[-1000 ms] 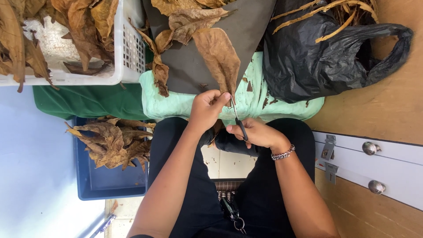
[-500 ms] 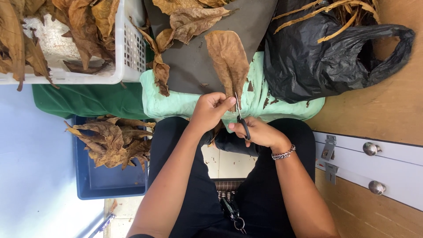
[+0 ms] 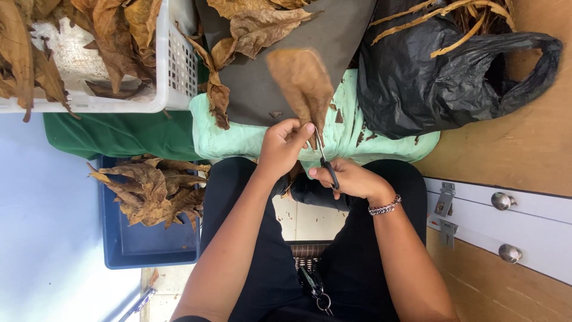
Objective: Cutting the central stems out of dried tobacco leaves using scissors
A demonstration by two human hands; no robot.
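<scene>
The dried leaf (image 3: 302, 83) was brown, broad and oval, slightly blurred, and stood upright above the mint-green cloth (image 3: 238, 140), its lower end narrowing to the stem; its surface appeared matt and wrinkled, with a paler edge along the top. The left hand (image 3: 283, 146) was closed in a pinch on the base of the leaf, thumb and fingers pressed together, wrist bent back toward the body, forearm running down along the left thigh; the right hand (image 3: 345, 177) lay just right of and below the leaf base, fingers curled shut through the black handles of the scissors (image 3: 326, 161), the blades pointing up at the stem; whether the blades touched the stem could not be told. A metal bracelet (image 3: 384, 208) sat on the right wrist. Left of the leaf stood a white basket (image 3: 173, 77) of similar leaves; right of it, a black bag (image 3: 429, 83) holding stems; below left of it, a blue tray (image 3: 149, 250) with more leaves.
</scene>
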